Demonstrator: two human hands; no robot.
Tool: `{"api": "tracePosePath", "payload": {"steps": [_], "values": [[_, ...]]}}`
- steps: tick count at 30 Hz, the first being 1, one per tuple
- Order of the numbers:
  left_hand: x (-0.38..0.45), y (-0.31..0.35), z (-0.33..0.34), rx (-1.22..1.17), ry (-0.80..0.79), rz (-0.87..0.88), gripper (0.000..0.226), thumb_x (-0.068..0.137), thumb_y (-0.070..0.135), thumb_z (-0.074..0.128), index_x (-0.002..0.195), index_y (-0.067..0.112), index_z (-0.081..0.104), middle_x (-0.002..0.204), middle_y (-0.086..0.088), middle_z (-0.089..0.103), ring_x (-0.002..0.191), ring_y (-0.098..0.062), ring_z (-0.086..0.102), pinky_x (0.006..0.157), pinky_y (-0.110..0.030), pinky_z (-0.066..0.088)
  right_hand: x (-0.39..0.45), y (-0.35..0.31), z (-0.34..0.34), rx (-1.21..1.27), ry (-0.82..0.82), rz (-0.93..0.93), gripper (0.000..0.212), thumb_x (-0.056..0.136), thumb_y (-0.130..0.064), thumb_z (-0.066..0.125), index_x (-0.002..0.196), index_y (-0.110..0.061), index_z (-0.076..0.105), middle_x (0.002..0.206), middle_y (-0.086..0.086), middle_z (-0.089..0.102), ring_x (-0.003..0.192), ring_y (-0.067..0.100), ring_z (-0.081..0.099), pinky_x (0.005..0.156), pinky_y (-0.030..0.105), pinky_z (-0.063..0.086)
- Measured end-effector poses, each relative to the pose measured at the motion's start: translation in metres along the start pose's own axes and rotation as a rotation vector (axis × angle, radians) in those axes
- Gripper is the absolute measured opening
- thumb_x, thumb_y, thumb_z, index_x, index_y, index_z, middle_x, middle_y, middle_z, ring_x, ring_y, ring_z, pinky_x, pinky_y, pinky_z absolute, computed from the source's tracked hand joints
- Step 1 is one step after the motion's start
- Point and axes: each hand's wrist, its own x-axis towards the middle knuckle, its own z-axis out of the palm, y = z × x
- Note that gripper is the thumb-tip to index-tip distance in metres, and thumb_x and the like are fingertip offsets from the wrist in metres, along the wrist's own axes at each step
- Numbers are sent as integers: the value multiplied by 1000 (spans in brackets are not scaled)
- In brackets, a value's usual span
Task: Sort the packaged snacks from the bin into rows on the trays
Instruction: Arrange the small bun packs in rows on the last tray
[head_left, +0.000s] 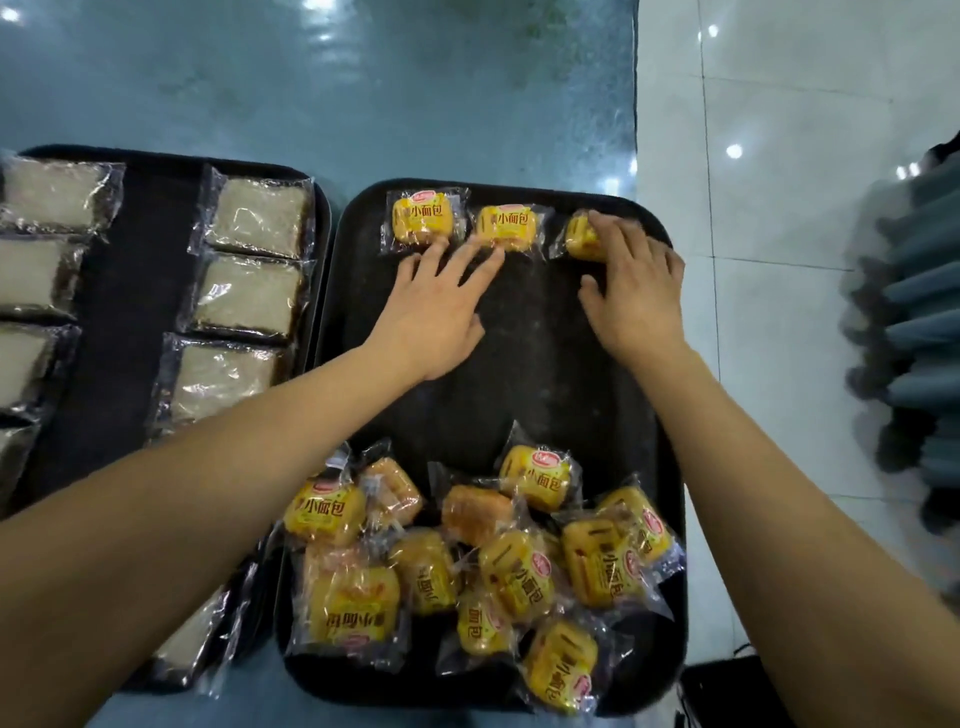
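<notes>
Now your left hand (431, 306) has straight fingers (488, 260), the tips touching the near edges of two yellow bread packs (421, 217) in the far row. The fingers of your right hand (636, 283) curl over a third pack (582, 236), just right of them, holding it down. These packs look light and soft, with slippery film; I think it is better to take them by the sides, not squeeze. The printed text runs left to right, along the row. Nearer to you than both hands, a loose pile (483, 566) lies unsorted on the same dark tray (519, 364). Left of it, another tray (135, 291) holds pale packs (254, 296).
</notes>
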Motion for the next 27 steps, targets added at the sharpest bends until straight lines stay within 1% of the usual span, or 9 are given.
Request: {"api": "tracePosePath", "payload": {"steps": [2,5,8,10,12,14,19,22,27], "values": [[-39,24,2,-58,-2,104,65,100,34,45,159,26,18,161,-4,30,147,-30,26,117,-50,24,-37,-10,-5,57,-19,63,49,94,-28,58,142,-26,49,141,7,53,129,32,49,112,49,32],[-102,53,10,-140,-65,215,53,101,36,37,153,30,33,145,4,47,134,-23,39,115,-45,26,-99,-18,-10,83,-132,151,30,96,-35,57,125,-28,56,121,2,63,116,28,57,105,50,38],[-146,66,22,-182,-145,183,49,102,43,26,148,33,38,134,9,53,127,-19,44,117,-43,22,-157,-20,-17,88,-200,249,14,98,-42,54,107,-32,52,98,-7,67,99,23,61,96,47,41],[-163,71,30,-207,-175,138,49,102,48,21,146,35,39,135,12,54,127,-17,43,117,-40,21,-184,-21,-21,103,-265,272,16,97,-48,50,104,-35,45,86,-12,65,92,22,62,93,46,40],[-174,74,35,-233,-190,107,50,103,52,18,147,38,36,141,15,51,131,-14,40,118,-39,19,-200,-27,-21,114,-378,253,24,96,-54,48,112,-38,40,90,-10,69,96,24,64,98,47,39],[-178,75,39,-249,-210,98,54,102,56,12,150,41,31,146,15,48,136,-13,36,118,-39,18,-207,-33,-18,90,-427,213,34,95,-55,50,123,-39,38,98,-6,72,102,25,64,102,48,37],[-174,78,42,-286,-272,53,57,100,64,8,154,46,20,159,11,35,149,-18,22,120,-39,13,-197,-43,-9,132,-348,248,39,95,-42,61,127,-40,39,109,-2,68,106,26,64,102,47,38],[-165,82,41,-322,-291,51,61,98,66,5,155,46,14,162,11,30,151,-19,16,122,-41,13,-187,-44,-3,180,-258,238,38,98,-32,59,132,-37,42,114,3,65,109,28,62,100,48,41],[-112,87,40,-321,-305,22,63,98,66,10,157,47,-3,168,11,9,154,-22,7,123,-44,9,-145,-24,0,189,-138,250,44,101,-31,55,143,-35,43,120,8,64,110,30,61,96,49,45]]}}
